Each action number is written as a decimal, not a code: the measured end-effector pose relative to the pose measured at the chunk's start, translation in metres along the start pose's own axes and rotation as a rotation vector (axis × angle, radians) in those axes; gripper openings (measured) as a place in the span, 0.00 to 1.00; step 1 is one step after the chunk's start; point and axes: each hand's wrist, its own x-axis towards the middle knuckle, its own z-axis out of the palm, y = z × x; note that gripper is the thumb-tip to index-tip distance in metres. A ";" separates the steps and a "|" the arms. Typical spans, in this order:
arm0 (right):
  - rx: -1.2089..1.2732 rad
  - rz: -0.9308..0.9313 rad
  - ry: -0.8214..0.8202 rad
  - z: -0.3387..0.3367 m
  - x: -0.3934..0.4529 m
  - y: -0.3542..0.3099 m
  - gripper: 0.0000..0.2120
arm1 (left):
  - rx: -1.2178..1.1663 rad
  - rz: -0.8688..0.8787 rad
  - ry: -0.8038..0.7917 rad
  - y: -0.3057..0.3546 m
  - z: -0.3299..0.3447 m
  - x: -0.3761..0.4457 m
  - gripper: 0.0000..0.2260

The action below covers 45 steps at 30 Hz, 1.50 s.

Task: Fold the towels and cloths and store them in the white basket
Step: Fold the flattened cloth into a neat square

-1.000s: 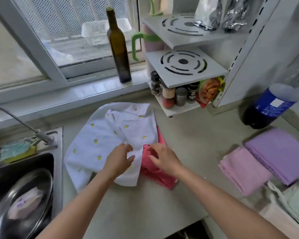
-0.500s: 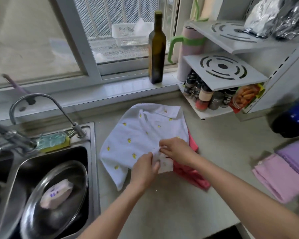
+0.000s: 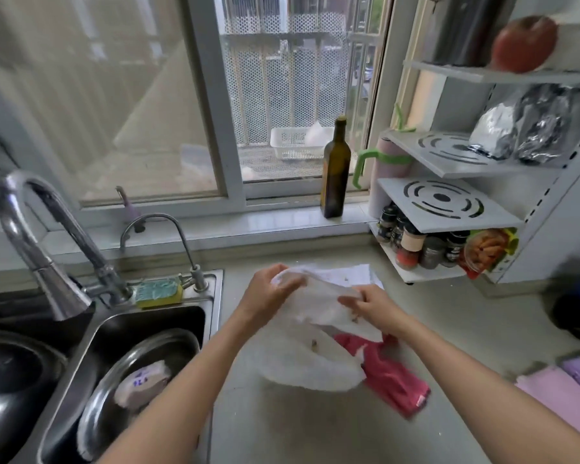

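A white cloth (image 3: 312, 360) with small yellow prints hangs lifted off the counter, blurred by motion. My left hand (image 3: 268, 296) grips its upper left edge and my right hand (image 3: 370, 304) grips its upper right edge. Beneath it a crumpled pink-red cloth (image 3: 392, 373) lies on the grey counter. Folded pink and purple towels (image 3: 563, 393) lie at the right edge. A white basket (image 3: 288, 142) stands outside the window, behind the glass.
A steel sink (image 3: 121, 333) with a bowl and a sponge lies to the left, with two taps over it. A dark glass bottle (image 3: 335, 172) stands on the sill. A white rack (image 3: 446, 202) with spice jars fills the right corner.
Both hands have raised the white cloth off the counter and spread apart along its edge. The view has tilted up and shifted left, so the sink and window show more.
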 end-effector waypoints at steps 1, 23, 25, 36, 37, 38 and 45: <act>0.045 -0.008 0.019 -0.010 -0.006 -0.004 0.21 | 0.093 0.034 -0.039 0.003 -0.001 -0.004 0.14; -0.365 0.036 0.481 -0.157 -0.057 -0.057 0.14 | 0.888 0.028 0.092 0.095 0.033 0.020 0.10; -0.406 0.016 0.613 -0.164 -0.056 -0.080 0.13 | 0.856 0.127 0.197 0.112 0.025 0.020 0.09; -0.662 -0.106 0.285 -0.104 -0.095 -0.076 0.08 | 1.061 0.144 -0.221 0.056 -0.014 -0.017 0.17; -0.680 -0.087 0.183 -0.090 -0.100 -0.066 0.10 | 1.116 0.073 -0.311 0.038 -0.014 -0.025 0.17; -0.689 -0.064 0.059 -0.075 -0.105 -0.055 0.13 | 1.158 -0.003 -0.392 0.018 -0.012 -0.034 0.17; -0.330 0.222 -0.471 -0.018 -0.137 0.000 0.07 | 1.145 -0.158 -0.664 -0.057 0.015 -0.053 0.09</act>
